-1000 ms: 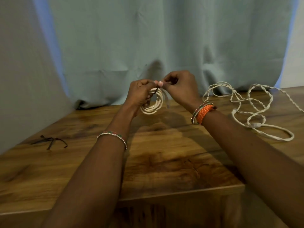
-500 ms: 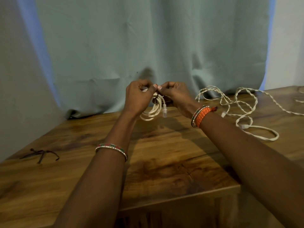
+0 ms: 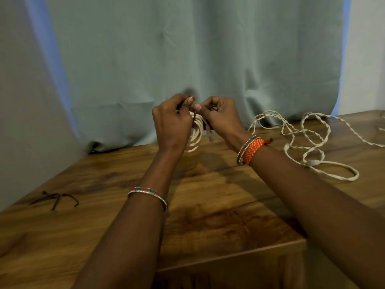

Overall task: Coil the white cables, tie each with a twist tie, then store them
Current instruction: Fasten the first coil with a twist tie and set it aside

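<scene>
Above table (image 3: 208, 205) | both hands' grips pinch twist tie (image 3: 194, 119) round coiled cable (image 3: 196, 134) | loose cable (image 3: 312, 142) right

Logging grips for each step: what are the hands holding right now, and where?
Both hands, left hand and right hand, pinch the dark twist tie ends above the coiled white cable.

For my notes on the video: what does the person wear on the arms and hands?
Both forearms are bare, with no sleeves. The left hand side has one thin beaded bangle in red, green and silver. The right hand side has a similar bangle beside a woven orange band. No rings or gloves show.
</scene>
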